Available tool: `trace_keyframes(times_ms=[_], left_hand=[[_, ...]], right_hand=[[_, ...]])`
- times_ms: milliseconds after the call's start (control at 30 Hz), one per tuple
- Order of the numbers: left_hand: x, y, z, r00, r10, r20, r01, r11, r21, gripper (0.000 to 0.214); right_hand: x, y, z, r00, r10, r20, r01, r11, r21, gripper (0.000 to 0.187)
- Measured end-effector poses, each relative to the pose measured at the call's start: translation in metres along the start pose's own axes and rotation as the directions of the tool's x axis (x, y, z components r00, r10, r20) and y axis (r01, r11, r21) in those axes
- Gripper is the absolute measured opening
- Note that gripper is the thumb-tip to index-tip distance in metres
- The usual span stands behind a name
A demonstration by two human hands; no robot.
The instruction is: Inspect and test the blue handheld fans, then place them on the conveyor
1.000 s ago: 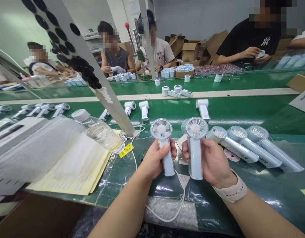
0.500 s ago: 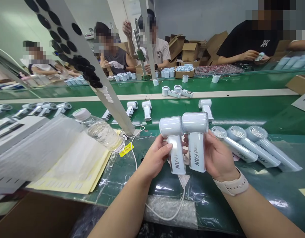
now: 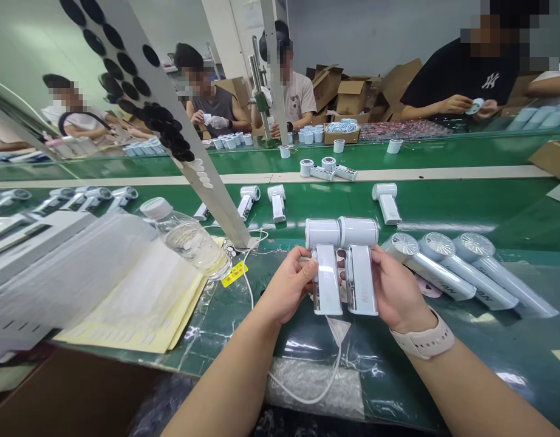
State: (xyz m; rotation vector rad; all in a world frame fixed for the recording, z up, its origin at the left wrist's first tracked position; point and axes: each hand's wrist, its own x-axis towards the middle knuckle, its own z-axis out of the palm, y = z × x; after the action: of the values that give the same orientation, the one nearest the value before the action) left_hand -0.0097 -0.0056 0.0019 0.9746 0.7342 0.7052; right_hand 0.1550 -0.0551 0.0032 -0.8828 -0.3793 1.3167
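My left hand (image 3: 293,280) grips a pale blue handheld fan (image 3: 328,279) by its handle, thumb at the side. A matching handheld fan (image 3: 362,279) is in my right hand (image 3: 395,288), which wears a light watch band. Both fans stand upright side by side, their round heads touching or nearly so, above the green bench. Beneath them a white cable (image 3: 323,388) loops over the bench from a small white triangular piece (image 3: 339,329). Just right of my right hand, three more fans (image 3: 453,279) lie slanted in a row, with dark lettering on their handles.
Left of my hands a water bottle (image 3: 189,243) leans over yellow sheets (image 3: 125,328). A slanted post (image 3: 193,152) carries black discs. Several fans (image 3: 276,203) lie on the green conveyor (image 3: 320,206). Across it, co-workers (image 3: 216,97) sit by small white cups and cardboard boxes (image 3: 353,94).
Both fans have turned in my hands, so the handle lettering shows less and the heads face more sideways. The camera view has shifted slightly.
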Motion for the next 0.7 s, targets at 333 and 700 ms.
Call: trace_keyframes(times_ms=[333, 700], left_hand=[[-0.001, 0.002, -0.001, 0.997, 0.058, 0.051, -0.061, 0.996, 0.071, 0.049], [-0.004, 0.009, -0.002, 0.771, 0.593, 0.230, -0.603, 0.568, 0.560, 0.026]], right_hand=[[-0.003, 0.000, -0.004, 0.998, -0.056, 0.039, 0.061, 0.986, -0.153, 0.019], [-0.011, -0.018, -0.015, 0.692, -0.439, 0.573, 0.721, 0.419, -0.551, 0.053]])
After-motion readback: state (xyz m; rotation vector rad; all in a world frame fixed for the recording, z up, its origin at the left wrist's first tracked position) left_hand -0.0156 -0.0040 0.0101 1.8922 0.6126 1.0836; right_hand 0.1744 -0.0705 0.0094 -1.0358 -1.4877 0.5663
